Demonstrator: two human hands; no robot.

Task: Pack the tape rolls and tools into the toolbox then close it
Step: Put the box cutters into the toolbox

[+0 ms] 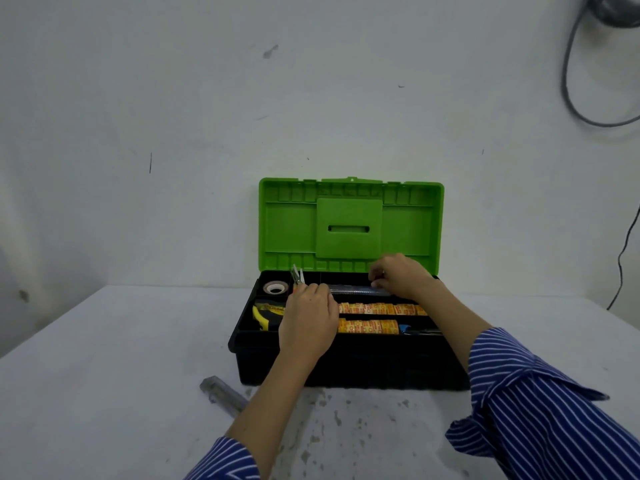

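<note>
- Reaching into the open toolbox (346, 365), your left hand (308, 323) hovers over the tray with its back up; the fingers curl around what looks like pliers, whose metal tips (297, 273) stick up just beyond your knuckles. So that grip is grasping the tool.
- Your right hand (398, 275) sits farther back and to the right of the left grip, fingers bent and pinching the end of a long clear ruler-like strip (353, 290) that lies across the rear compartment between your two hands.
- Just left of your left grip, a white tape roll (275, 288) lies flat in the rear corner compartment.
- Nearer you and left of that same grip, a yellow-and-black handled tool (265, 315) lies in the front left compartment, partly hidden under your hand.
- Right of your left grip and in front of your right grip, two rows of orange-and-yellow tape rolls (377, 309) fill the long compartments; a blue-tipped tool (405, 329) lies at the end of the nearer row.
- The green lid (349, 225) stands upright behind your right grip, against the wall.
- On the bench (104, 375), below and left of your left forearm, a grey metal tool (221, 393) lies outside the toolbox.
- Both striped sleeves (540, 403) are pushed up your forearms.
</note>
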